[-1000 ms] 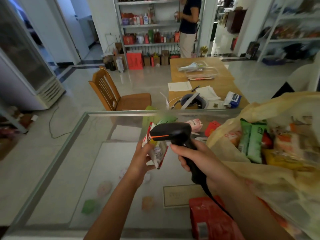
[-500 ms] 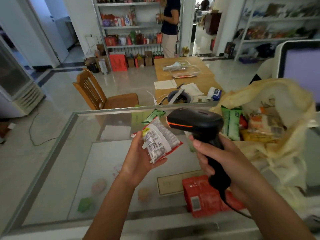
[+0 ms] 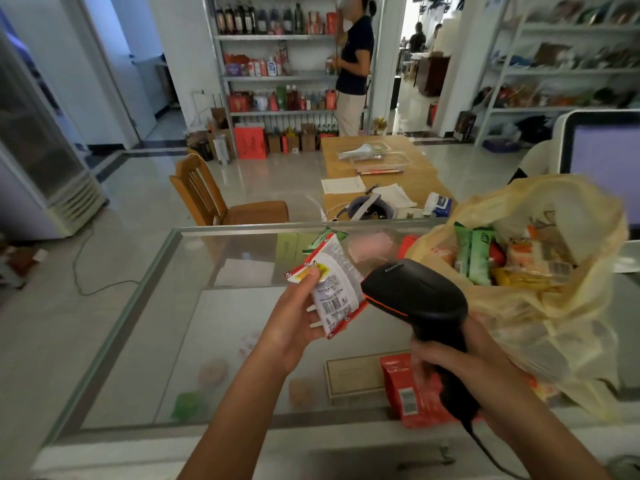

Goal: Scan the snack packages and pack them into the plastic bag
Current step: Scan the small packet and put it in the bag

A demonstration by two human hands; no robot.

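Observation:
My left hand (image 3: 294, 327) holds a small white and red snack package (image 3: 332, 299) over the glass counter, barcode side turned up toward me. My right hand (image 3: 460, 362) grips a black barcode scanner (image 3: 415, 296) by its handle, its head pointing left at the package and almost touching it. A yellow plastic bag (image 3: 554, 313) lies open on the counter at the right, with green, orange and yellow snack packs (image 3: 472, 254) showing in its mouth. A red snack package (image 3: 408, 393) lies flat on the glass under my right hand.
The glass counter (image 3: 207, 341) has a metal frame and a small card under my hands. More loose snacks (image 3: 325, 237) lie at its far edge. A monitor (image 3: 606, 157) stands at the right. Beyond are a wooden chair (image 3: 207, 195), a wooden table (image 3: 381, 168), shelves and a standing person (image 3: 353, 71).
The scanner has come down and closer to the package. My left hand has tilted the package so its barcode faces the scanner head. The view has shifted slightly left and up.

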